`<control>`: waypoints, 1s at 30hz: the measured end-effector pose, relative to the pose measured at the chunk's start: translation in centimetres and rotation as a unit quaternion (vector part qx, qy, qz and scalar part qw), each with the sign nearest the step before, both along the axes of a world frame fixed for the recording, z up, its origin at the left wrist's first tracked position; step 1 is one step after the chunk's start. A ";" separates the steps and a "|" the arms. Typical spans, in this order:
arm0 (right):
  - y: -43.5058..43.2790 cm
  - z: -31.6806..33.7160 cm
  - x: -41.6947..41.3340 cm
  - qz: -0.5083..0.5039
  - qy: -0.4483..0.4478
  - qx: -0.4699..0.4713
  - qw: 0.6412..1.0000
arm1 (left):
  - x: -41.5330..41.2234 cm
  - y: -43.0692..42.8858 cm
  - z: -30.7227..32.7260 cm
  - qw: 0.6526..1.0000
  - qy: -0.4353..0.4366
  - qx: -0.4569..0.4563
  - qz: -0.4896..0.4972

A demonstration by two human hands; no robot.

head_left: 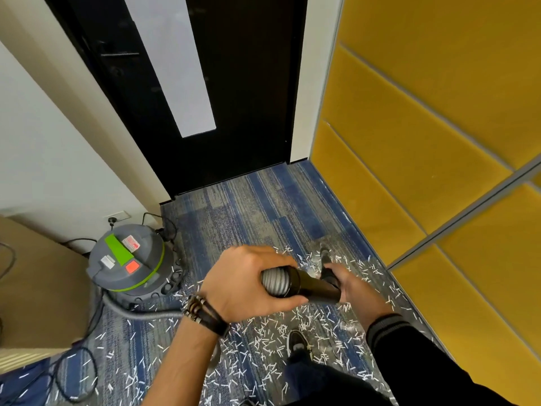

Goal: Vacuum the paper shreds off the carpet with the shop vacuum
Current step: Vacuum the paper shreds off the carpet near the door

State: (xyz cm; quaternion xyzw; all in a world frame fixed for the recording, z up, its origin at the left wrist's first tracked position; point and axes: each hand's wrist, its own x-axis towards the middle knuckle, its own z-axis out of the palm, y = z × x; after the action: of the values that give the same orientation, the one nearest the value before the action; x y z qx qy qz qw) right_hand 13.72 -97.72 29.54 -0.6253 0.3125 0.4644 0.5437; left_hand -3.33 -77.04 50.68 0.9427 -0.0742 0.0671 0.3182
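Note:
White paper shreds (263,344) lie scattered over the blue and grey striped carpet (248,206), mostly near my feet. My left hand (243,282) grips the ribbed grey hose end (273,281) where it joins the black wand (310,284). My right hand (351,285) grips the wand further down. The wand's nozzle (325,254) points at the carpet ahead, blurred among shreds. The grey shop vacuum (128,259) with a green band stands at the left, its hose (146,313) curving along the floor to my left wrist.
A black door (219,83) stands shut ahead. Yellow padded wall panels (424,142) line the right side. A cardboard box (35,288) sits at the left, with black cables (73,373) looped on the floor. My shoe (297,342) stands among the shreds.

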 end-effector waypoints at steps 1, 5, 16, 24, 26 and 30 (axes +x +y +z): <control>-0.6 -0.6 0.0 -0.017 -0.003 -0.004 1.000 | 0.4 -0.3 -0.1 1.000 0.007 -0.001 -0.011; -2.7 -1.9 -0.8 -0.086 0.004 0.024 0.996 | 2.0 -1.8 0.0 0.997 0.023 0.015 -0.069; -3.5 -0.2 0.4 -0.083 0.022 0.016 0.996 | 3.2 -1.2 0.8 0.998 -0.012 0.008 -0.061; -4.2 -2.1 -2.1 -0.114 0.033 0.004 0.993 | 3.2 -1.4 0.1 0.994 0.023 0.002 -0.105; -4.9 -1.6 -1.9 -0.121 0.030 0.008 0.992 | 3.3 -1.4 -0.1 0.995 0.025 -0.005 -0.101; -6.6 -0.2 0.1 -0.107 -0.002 0.002 0.994 | 4.2 -1.4 -0.3 0.998 0.007 -0.007 -0.065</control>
State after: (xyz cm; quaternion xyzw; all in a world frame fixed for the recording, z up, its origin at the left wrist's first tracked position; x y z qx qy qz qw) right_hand 13.79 -104.29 29.31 -0.5880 0.3753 0.4032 0.5923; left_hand 0.89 -78.47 50.39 0.9340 -0.1328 0.0396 0.3294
